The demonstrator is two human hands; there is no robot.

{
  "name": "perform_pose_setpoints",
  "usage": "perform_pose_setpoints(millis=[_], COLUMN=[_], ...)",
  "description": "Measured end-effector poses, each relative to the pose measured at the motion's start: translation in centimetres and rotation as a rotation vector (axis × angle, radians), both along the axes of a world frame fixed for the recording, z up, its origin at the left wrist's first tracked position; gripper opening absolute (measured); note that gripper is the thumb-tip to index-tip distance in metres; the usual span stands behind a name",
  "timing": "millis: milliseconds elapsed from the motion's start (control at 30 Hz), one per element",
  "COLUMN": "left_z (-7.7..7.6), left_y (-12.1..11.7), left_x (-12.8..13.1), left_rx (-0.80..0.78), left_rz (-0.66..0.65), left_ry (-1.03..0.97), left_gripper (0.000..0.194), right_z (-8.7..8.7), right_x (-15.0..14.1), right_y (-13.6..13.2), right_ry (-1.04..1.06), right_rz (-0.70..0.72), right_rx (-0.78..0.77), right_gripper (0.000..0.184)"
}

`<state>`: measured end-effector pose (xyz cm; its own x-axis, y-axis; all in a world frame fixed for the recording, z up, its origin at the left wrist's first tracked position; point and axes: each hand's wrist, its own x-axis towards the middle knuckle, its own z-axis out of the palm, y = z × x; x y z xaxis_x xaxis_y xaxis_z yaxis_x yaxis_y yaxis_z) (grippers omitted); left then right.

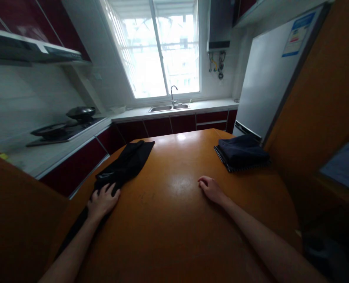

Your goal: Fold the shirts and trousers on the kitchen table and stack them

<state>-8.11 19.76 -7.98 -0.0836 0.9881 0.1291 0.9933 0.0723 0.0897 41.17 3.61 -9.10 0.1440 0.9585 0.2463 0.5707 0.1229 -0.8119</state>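
Note:
A long black garment (124, 161), perhaps a pair of trousers, lies along the left side of the wooden table (174, 220) and runs down under my left forearm. My left hand (104, 202) rests on it with the fingers spread over the cloth. Near the middle of the table my right hand (212, 189) lies on the wood, its fingers curled in and nothing visible in them. Beyond it, at the far right of the tabletop, sits a stack of folded dark clothes (242, 152), navy on top and black beneath.
Behind the table runs a white counter (133, 114) with a sink (162, 108) under the window. A stove (71, 127) with two pans stands at the left. On the right are a fridge (268, 78) and a wooden panel (324, 90).

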Motion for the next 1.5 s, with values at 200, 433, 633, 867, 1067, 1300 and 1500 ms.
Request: perform_pose_setpoints(millis=[200, 433, 633, 867, 1067, 1300, 1500], left_z=[0.4, 0.7, 0.8, 0.6, 0.8, 1.0, 1.0], left_y=[-5.6, -2.4, 6.8, 17.1, 17.2, 8.9, 4.5], left_x=[0.2, 7.9, 13.5, 11.5, 11.5, 14.5, 15.9], left_rx=[0.011, 0.056, -0.122, -0.115, 0.118, 0.536, 0.460], left_rz=[-0.022, -0.314, -0.370, -0.132, -0.111, -0.362, -0.336], left_ry=[0.104, 0.195, 0.086, -0.001, 0.032, -0.074, -0.190], left_gripper=[0.066, 0.060, 0.060, 0.063, 0.048, 0.034, 0.030], right_z=[-0.2, 0.1, 0.2, 0.0, 1.8, 1.8, 2.2], right_x=[-0.1, -0.3, -0.3, 0.1, 4.5, 10.6, 11.8], right_y=[0.2, 0.2, 0.3, 1.1, 1.9, 2.4, 3.4], right_ry=[-0.056, -0.058, -0.036, 0.002, -0.078, 0.010, 0.149], right_rz=[-0.003, -0.019, -0.033, -0.034, -0.532, -0.851, -0.605], right_rx=[-0.011, 0.000, 0.009, 0.063, 0.382, 0.260, 0.273], right_gripper=[0.020, 0.020, 0.019, 0.018, 0.032, 0.048, 0.066])
